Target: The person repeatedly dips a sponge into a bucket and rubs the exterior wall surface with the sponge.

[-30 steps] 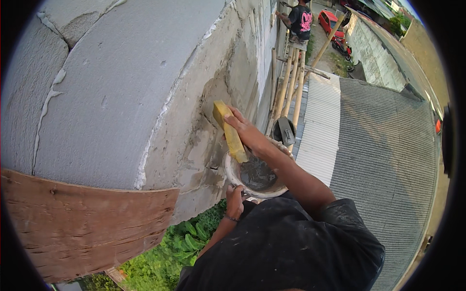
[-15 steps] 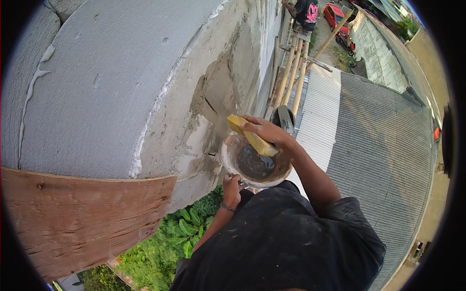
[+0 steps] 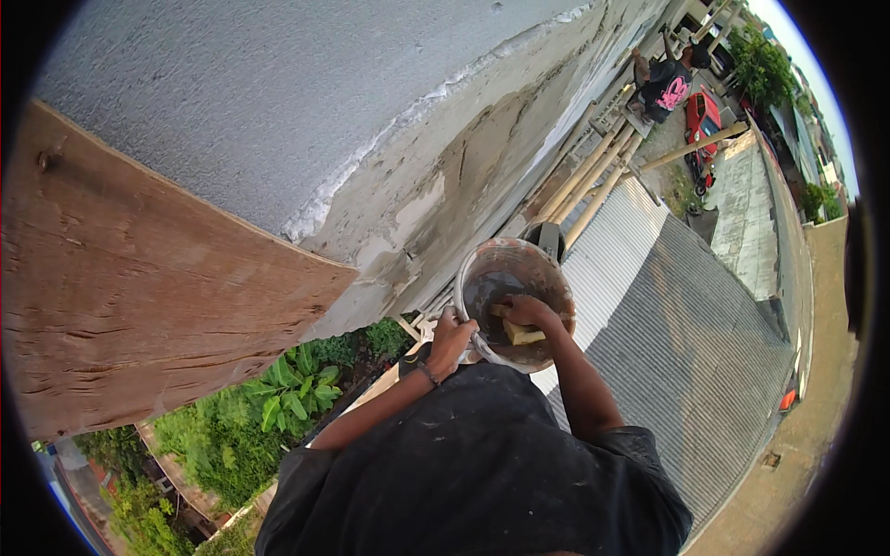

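My left hand is closed on the near-left rim of a round, mortar-stained bucket, which tilts toward me. Greyish water lies in its bottom. Inside the bucket, my right hand grips a yellow sponge low against the near inner side; the fingertips are partly hidden. To the left rises the wall, part bare grey block and part damp, patchy plaster. Just beyond the bucket, a dark container stands with a grey flat tool on it.
A brown plywood sheet covers the wall at left. Bamboo poles run along the wall toward another person at work. Corrugated roofing lies below at right, green plants below at left. A red car is parked far off.
The sponge has gone from above the bucket's rim down into it with my right hand. The bucket now tilts more toward me. My view has swung, showing more plywood.
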A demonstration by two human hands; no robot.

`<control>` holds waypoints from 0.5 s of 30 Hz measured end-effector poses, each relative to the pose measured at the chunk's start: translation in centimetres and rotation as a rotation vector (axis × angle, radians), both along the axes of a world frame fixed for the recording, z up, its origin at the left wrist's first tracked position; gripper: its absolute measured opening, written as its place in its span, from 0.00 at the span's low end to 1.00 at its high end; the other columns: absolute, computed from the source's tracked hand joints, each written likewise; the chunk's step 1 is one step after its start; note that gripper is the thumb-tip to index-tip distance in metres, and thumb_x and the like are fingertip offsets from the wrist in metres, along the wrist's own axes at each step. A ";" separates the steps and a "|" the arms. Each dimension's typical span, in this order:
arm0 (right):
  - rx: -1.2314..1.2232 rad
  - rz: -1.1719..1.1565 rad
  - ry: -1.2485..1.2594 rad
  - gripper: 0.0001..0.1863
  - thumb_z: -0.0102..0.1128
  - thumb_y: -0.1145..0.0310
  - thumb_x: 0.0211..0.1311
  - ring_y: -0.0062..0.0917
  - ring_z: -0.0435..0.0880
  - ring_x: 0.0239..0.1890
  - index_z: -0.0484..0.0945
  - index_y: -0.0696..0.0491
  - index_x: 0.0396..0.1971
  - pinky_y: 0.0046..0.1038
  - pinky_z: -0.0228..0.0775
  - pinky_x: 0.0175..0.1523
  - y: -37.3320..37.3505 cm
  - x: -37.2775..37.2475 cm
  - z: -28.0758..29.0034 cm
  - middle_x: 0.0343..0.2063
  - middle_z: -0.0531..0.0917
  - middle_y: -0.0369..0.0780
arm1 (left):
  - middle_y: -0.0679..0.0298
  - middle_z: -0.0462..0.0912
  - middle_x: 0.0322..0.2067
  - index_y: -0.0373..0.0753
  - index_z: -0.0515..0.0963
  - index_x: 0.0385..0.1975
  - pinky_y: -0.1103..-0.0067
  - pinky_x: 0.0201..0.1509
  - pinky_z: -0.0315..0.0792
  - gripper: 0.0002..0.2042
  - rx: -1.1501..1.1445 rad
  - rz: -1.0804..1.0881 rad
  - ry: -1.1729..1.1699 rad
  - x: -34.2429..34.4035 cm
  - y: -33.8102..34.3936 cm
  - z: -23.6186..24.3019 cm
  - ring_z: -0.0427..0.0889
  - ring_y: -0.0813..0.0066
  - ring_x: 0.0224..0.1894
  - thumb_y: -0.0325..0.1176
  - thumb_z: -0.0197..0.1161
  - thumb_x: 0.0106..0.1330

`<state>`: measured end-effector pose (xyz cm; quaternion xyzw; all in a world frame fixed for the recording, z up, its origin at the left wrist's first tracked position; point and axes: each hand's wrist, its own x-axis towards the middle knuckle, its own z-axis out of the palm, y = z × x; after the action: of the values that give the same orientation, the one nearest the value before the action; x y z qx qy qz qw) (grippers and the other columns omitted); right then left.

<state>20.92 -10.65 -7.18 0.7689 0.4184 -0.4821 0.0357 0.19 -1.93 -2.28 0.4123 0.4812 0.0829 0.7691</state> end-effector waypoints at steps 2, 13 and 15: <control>0.117 -0.191 0.216 0.27 0.48 0.55 0.62 0.40 0.78 0.55 0.75 0.53 0.57 0.35 0.66 0.59 1.2 0.8 6.6 0.53 0.78 0.50 | 0.62 0.74 0.29 0.31 0.68 0.40 0.74 0.30 0.73 0.14 0.069 -0.019 0.055 -0.7 -0.3 -1.6 0.75 0.75 0.30 0.28 0.62 0.56; 1.059 -0.935 0.788 0.31 0.52 0.53 0.69 0.21 0.79 0.32 0.58 0.49 0.66 0.21 0.73 0.34 12.4 -4.7 26.0 0.40 0.75 0.39 | 0.61 0.73 0.29 0.32 0.68 0.39 0.74 0.28 0.77 0.14 -0.028 0.006 0.049 -0.3 -0.8 -0.5 0.79 0.72 0.31 0.28 0.62 0.55; 1.274 -0.810 0.429 0.31 0.53 0.53 0.68 0.21 0.79 0.32 0.58 0.49 0.66 0.21 0.73 0.34 15.9 -5.6 21.6 0.40 0.75 0.38 | 0.60 0.73 0.31 0.33 0.67 0.39 0.73 0.26 0.80 0.14 -0.109 0.020 0.039 0.0 -0.8 0.7 0.79 0.71 0.31 0.28 0.61 0.55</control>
<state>15.35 5.26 14.43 0.6239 0.2991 -0.2627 -0.6724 0.19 -2.76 -1.56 0.3665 0.5042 0.0563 0.7800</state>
